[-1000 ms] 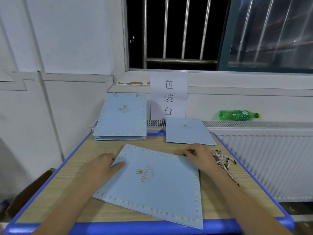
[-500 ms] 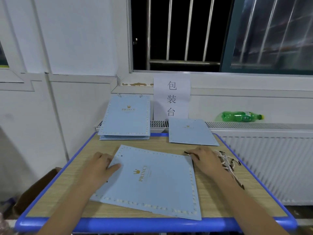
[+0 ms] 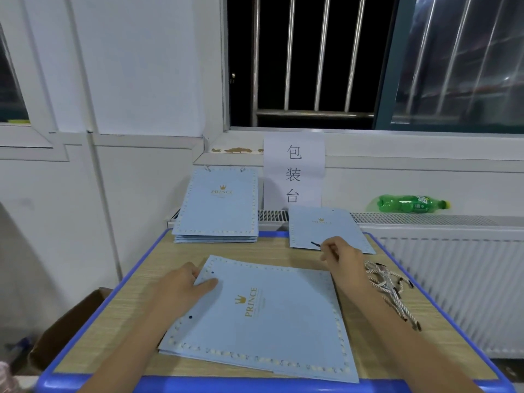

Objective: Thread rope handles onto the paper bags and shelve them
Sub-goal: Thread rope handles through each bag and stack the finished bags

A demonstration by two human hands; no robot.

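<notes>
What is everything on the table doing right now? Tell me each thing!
Front paper bag: flat, two holes empty.
Left hand: pressing the front bag's corner.
Right hand: pinching a rope's black tip.
Rope pile: loose on the table.
Bag stack: leaning, handles on.
Back bag: flat.
Green bottle: lying sideways.

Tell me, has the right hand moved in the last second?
Yes. The right hand has lifted off the front bag's corner, pinching a rope tip, and gone toward the small bag behind.

left hand (image 3: 185, 283) flat, pressing down, right hand (image 3: 341, 255) raised, pinching
</notes>
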